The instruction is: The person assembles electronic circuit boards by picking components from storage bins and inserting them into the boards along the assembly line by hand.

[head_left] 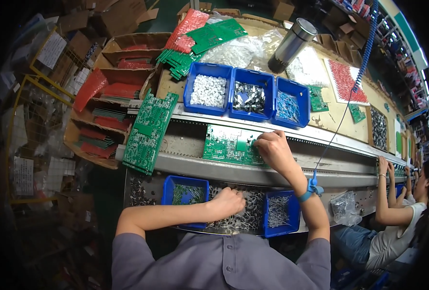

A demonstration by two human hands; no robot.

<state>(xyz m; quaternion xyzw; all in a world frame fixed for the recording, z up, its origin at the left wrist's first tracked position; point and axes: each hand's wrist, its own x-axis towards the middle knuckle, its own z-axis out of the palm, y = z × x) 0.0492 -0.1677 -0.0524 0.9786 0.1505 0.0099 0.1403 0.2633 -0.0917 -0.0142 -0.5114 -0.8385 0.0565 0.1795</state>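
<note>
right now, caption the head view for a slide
Right hand at a green circuit board, left hand at loose components between two blue bins.

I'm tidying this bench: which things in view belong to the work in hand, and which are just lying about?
In the work:
- circuit board, at the right hand
- loose parts, at the left hand
- probably the blue bins, which hold parts

Apparently just lying about:
- steel flask
- clear bag
- red bubble wrap
</note>
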